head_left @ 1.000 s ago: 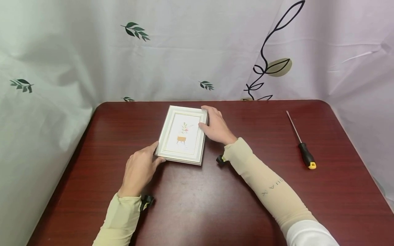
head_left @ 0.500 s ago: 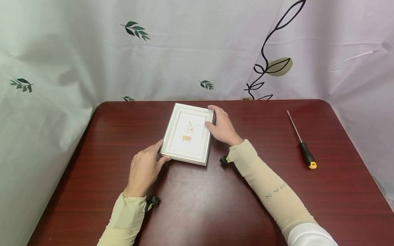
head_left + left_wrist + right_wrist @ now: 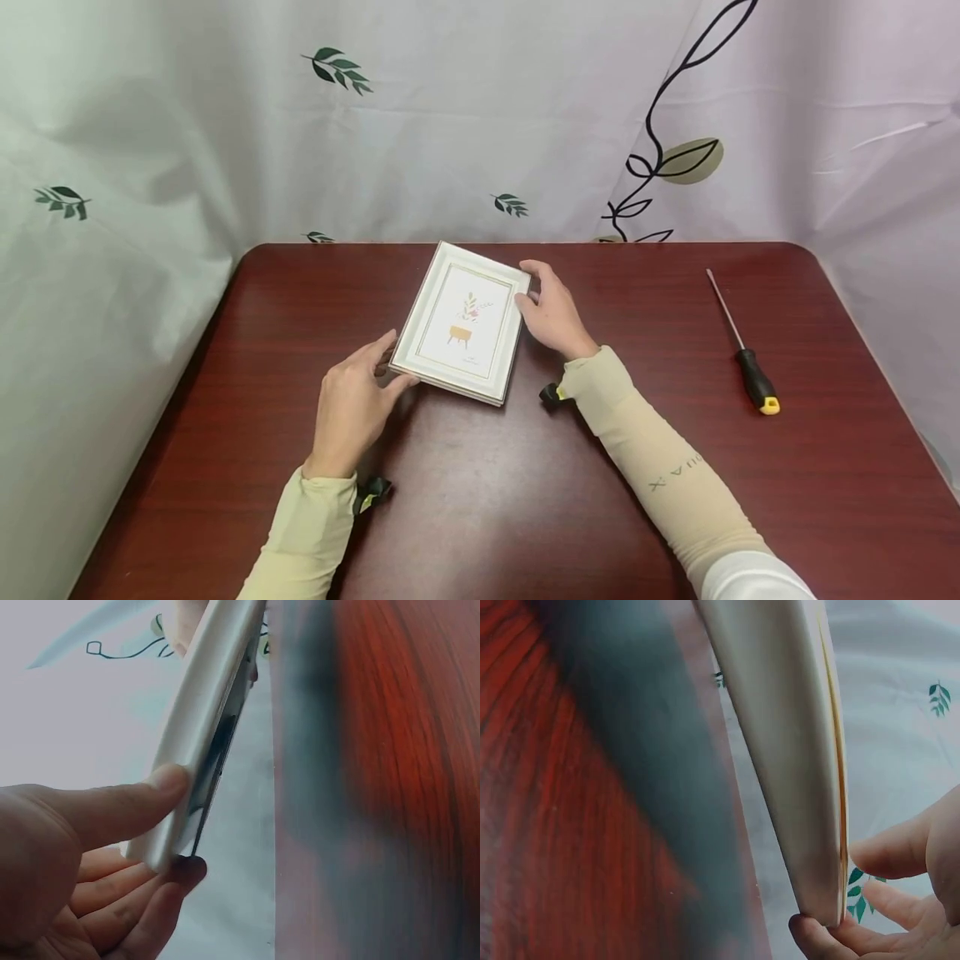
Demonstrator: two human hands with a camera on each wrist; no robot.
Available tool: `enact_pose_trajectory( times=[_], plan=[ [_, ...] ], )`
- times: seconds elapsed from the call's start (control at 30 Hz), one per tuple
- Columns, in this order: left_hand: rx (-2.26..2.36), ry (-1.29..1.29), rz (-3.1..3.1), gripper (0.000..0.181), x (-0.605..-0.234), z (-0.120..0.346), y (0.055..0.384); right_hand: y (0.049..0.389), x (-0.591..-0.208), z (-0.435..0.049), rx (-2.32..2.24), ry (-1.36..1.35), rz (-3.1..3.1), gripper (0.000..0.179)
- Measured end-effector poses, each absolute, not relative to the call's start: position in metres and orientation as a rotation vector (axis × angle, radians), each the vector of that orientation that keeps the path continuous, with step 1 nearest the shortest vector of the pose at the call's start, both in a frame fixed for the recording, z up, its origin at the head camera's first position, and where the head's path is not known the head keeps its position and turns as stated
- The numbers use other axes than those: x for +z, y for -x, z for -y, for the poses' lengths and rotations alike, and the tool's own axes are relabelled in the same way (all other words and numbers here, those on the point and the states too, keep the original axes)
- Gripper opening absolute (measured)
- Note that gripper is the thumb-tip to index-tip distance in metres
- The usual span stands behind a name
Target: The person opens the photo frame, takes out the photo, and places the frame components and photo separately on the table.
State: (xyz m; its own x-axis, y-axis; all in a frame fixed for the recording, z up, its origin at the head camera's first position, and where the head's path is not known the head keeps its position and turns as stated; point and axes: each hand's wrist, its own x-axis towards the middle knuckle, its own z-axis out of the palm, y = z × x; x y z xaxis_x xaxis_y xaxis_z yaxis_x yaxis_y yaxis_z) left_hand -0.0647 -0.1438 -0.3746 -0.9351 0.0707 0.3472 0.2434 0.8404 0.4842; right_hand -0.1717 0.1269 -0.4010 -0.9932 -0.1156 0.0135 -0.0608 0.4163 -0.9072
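Note:
A white picture frame (image 3: pixel 427 367) with a thin gold inner line faces up in the head view, turned slightly clockwise. Its print shows a plant in an orange pot on legs. My left hand (image 3: pixel 351 412) grips the near-left corner, the thumb on the near edge. In the left wrist view that thumb presses the white side (image 3: pixel 196 712), and the fingers curl beneath the back. My right hand (image 3: pixel 557 315) holds the far-right corner. The right wrist view has its thumb at the front by the gold line and fingertips under the frame's end (image 3: pixel 814 892). The frame's back is mostly hidden.
A flat screwdriver (image 3: pixel 756 379) with a black and yellow handle lies on the right of the dark red wooden table (image 3: pixel 480 508). Behind the table hangs a pale curtain (image 3: pixel 420 150) with leaf prints. Each wrist bears a black strap.
Both hands have shifted the picture frame to the right and a little toward the far side, turning it slightly clockwise. The screwdriver stays on the table; the whole view has shifted slightly.

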Motion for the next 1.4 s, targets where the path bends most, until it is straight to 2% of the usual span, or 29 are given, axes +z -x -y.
enact_pose_trajectory(
  times=[0.9,1.2,1.4],
  plan=[
    [-1.562,0.373,2.304,0.083,-0.376,0.131,0.073,0.177,-0.399,-0.131,-1.838,-0.107,-2.468,0.047],
    [-1.848,0.35,2.19,0.1,-0.375,0.119,0.068,0.177,-0.401,-0.131,-1.887,-0.131,-2.434,0.047],
    [-2.042,0.315,2.165,0.103,-0.378,0.109,0.066,0.176,-0.404,-0.134,-1.956,-0.122,-2.389,0.048]
  ],
)
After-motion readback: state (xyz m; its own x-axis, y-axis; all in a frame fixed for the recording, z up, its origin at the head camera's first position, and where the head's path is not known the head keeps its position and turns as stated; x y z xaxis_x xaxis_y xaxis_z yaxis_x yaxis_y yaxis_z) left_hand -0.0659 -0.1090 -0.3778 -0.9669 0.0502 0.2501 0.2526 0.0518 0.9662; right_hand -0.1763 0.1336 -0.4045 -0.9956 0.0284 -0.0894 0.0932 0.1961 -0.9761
